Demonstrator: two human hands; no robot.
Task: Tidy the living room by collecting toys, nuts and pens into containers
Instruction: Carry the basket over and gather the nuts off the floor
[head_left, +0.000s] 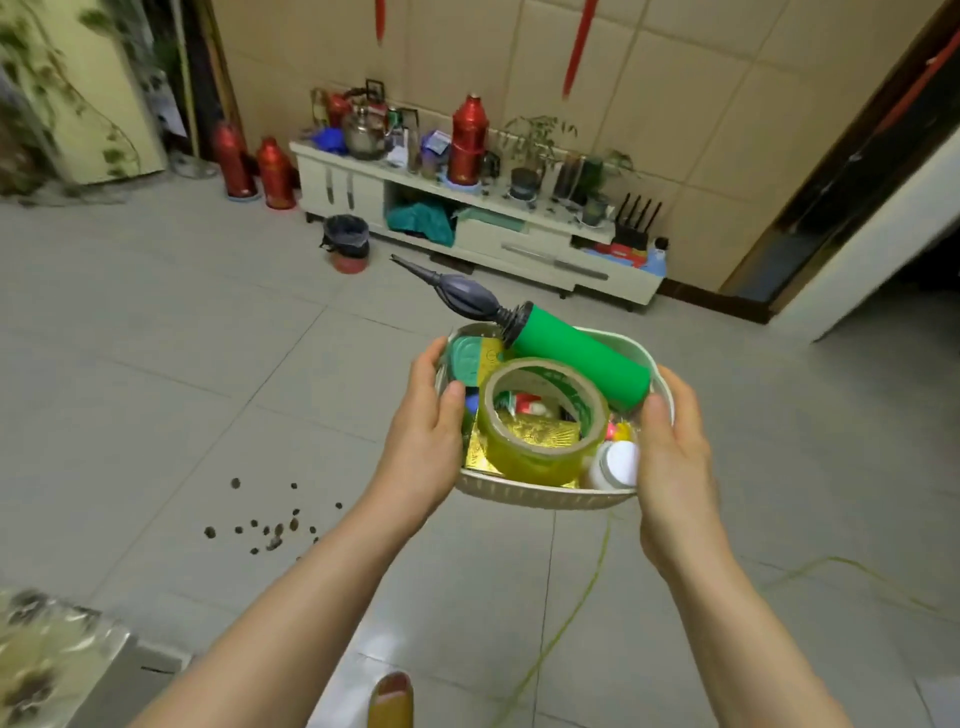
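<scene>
While two hands grip: left hand (423, 441) | right hand (675, 447) | one basket (540, 493)

Pump (571, 353) behind tape roll (540, 421) in basket (540, 493), nuts (270, 525) on floor at left

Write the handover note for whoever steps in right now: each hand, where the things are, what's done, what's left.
Left hand: grips the left rim of the white basket, thumb over the edge.
Right hand: grips the right rim the same way; the basket is carried in the air over the tiled floor.
In the basket: green hand pump with its nozzle sticking out over the far rim, tape roll, white bottle, and small bits too jumbled to name.
Done: these items are collected.
Left: the scattered nuts lie on the floor to the lower left. No pens are visible.
</scene>
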